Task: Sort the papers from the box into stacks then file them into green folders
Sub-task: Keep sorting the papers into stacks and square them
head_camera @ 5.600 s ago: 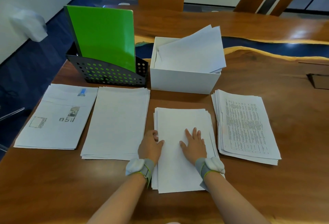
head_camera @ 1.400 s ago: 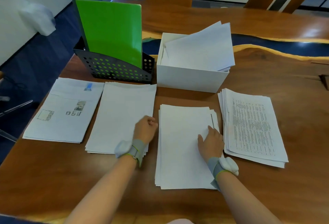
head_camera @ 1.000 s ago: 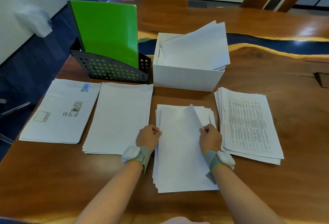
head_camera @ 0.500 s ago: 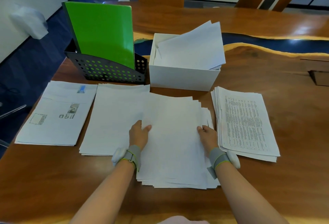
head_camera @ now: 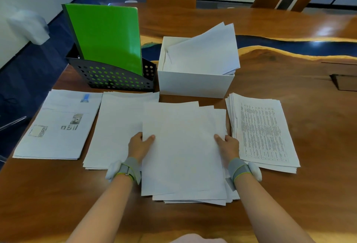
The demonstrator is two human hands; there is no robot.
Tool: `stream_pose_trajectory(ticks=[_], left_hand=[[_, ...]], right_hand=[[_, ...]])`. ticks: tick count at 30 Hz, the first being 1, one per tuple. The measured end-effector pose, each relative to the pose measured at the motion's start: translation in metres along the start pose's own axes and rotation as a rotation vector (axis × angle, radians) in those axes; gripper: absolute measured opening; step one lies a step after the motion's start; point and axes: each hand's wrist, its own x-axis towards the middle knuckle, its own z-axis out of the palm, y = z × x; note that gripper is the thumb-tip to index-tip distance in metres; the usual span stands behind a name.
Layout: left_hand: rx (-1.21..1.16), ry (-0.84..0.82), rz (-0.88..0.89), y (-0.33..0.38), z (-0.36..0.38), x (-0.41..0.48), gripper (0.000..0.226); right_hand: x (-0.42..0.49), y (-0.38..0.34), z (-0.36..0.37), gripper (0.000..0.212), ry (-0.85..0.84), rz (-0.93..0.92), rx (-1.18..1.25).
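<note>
Holding a thick, loosely squared stack of plain white paper sheets (head_camera: 183, 150) by its two long sides, the left hand (head_camera: 139, 146) and right hand (head_camera: 229, 146) each keep a narrow grip, thumb on top of the sheets and the other fingers hidden beneath. This held stack sits in front of the person over the glossy brown wooden surface (head_camera: 309, 194); its edges are fanned and uneven at the near end, and its left part overlaps a second pile of blank white sheets (head_camera: 116, 126). Further left lies a pile of printed pages with small pictures (head_camera: 58, 125). Just beside the right hand lies a pile of densely printed text pages (head_camera: 264, 132). Behind the piles stands a white rectangular box (head_camera: 195, 86) with slanted white papers (head_camera: 204, 49) sticking out, and to its left a black perforated file holder (head_camera: 112, 78) carrying upright green folders (head_camera: 106, 36). Both wrists wear grey bands (head_camera: 131, 167).
</note>
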Motion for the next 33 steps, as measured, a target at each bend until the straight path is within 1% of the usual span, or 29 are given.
stream_pose_trajectory(ticks=[2,3,5,6,7,8,9,10,11,12,13,15,18,19,20,24,25,28,29,32,33], left_hand=[[-0.060,-0.028,-0.031,0.002,0.011,-0.006,0.044],[-0.082,-0.033,-0.030,0.002,0.015,-0.008,0.045],[-0.056,-0.033,-0.001,0.001,0.017,-0.007,0.035],[-0.030,-0.021,0.011,0.000,0.015,-0.006,0.031],[-0.015,-0.008,0.019,0.000,0.013,-0.004,0.032],[-0.014,0.000,0.020,-0.001,0.011,-0.002,0.033],[-0.024,0.000,0.018,-0.001,0.009,-0.001,0.035],[-0.050,-0.001,0.007,-0.002,0.007,0.001,0.036],[-0.093,0.000,-0.007,-0.003,0.006,0.002,0.036],[-0.143,0.003,-0.025,-0.004,0.004,0.002,0.035],[-0.184,0.002,-0.037,-0.004,0.004,0.002,0.036],[-0.216,-0.008,-0.048,-0.005,0.003,0.002,0.037],[-0.226,-0.034,-0.056,-0.007,0.004,0.001,0.039],[-0.233,-0.046,-0.061,-0.008,0.005,0.001,0.039],[-0.242,-0.060,-0.067,-0.009,0.006,0.000,0.039],[-0.299,-0.108,-0.061,-0.010,0.015,-0.004,0.033],[-0.320,-0.115,-0.061,-0.010,0.017,-0.005,0.031],[-0.341,-0.117,-0.061,-0.010,0.021,-0.008,0.032],[-0.301,-0.092,-0.049,-0.010,0.022,-0.008,0.031],[-0.128,0.016,-0.003,-0.004,0.015,-0.003,0.019],[-0.092,0.059,0.012,-0.001,0.009,0.000,0.020]], right_hand=[[0.001,-0.001,0.001,0.054,0.007,0.026,0.028],[0.002,-0.001,0.000,0.054,0.008,0.032,0.028],[0.003,0.000,-0.004,0.049,0.045,0.016,-0.012],[0.003,-0.001,-0.003,0.040,0.061,0.001,-0.031],[0.001,-0.002,-0.004,0.024,0.059,-0.017,-0.027],[0.001,-0.001,-0.006,0.025,0.039,-0.040,-0.012],[0.001,0.000,-0.008,0.050,0.016,-0.082,0.001],[-0.001,-0.001,-0.009,0.067,-0.014,-0.130,0.002],[-0.001,-0.003,-0.009,0.074,-0.027,-0.176,-0.036],[-0.002,-0.004,-0.007,0.073,-0.035,-0.202,-0.073],[-0.001,-0.005,-0.007,0.067,-0.031,-0.205,-0.099],[0.000,-0.004,-0.005,0.047,-0.023,-0.178,-0.103],[0.000,-0.004,-0.001,0.023,-0.034,-0.030,0.056],[-0.001,-0.006,0.001,0.018,-0.056,0.033,0.123],[-0.001,-0.006,0.002,0.019,-0.075,0.070,0.169],[-0.004,-0.006,0.001,0.012,-0.088,0.031,0.131],[-0.004,-0.005,0.000,0.014,-0.082,0.033,0.137],[-0.005,-0.007,-0.002,0.032,-0.056,0.071,0.197],[-0.005,-0.008,-0.002,0.036,-0.038,0.080,0.215],[-0.004,-0.008,-0.002,0.046,0.008,0.079,0.200],[-0.003,-0.008,-0.004,0.047,0.015,0.070,0.181]])
